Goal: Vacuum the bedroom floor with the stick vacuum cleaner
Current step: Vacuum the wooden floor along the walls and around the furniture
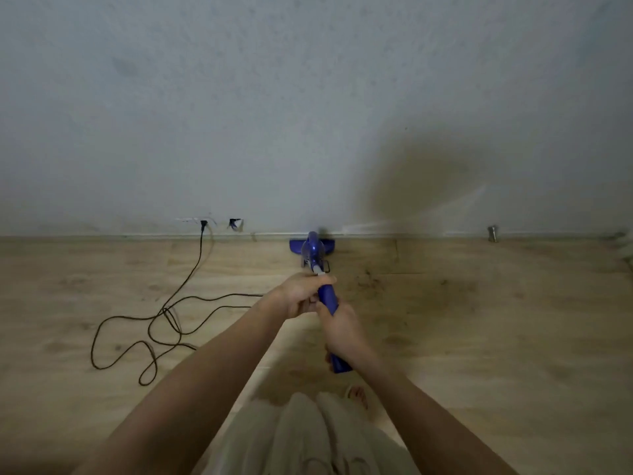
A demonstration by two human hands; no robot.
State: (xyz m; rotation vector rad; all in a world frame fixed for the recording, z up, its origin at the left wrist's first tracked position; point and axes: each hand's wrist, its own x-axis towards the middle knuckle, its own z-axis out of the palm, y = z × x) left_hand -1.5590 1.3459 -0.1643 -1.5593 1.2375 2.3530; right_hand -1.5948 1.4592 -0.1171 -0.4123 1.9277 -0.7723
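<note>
Blue plastic stick vacuum cleaner (313, 250) at centre frame, its wide flat floor head (295, 246) set against the foot of the wall, its slim handle running back toward the viewer. The left hand (301, 296) curls round the upper part of the handle, near a grey collar; the right hand (342, 329) wraps the handle lower down, just behind the left, with the blue butt end showing below the wrist. Both forearms are bare and enter from the bottom edge. The right end of the floor head is partly hidden behind the vacuum's body.

A thin black power cord (150, 332) runs from a wall socket (203, 223) at left of centre and lies in loose loops on the floor (479, 337), pale wood-grain planks with a matt finish. Dark specks of debris (368, 277) lie just right of the vacuum. The wall (308, 97) is rough grey plaster, shadowed at right. A small metal object (492, 233) stands at the wall's foot at right, too small to identify. Light cloth trousers (308, 437) and bare toes (358, 394) appear at bottom centre, blurred.
</note>
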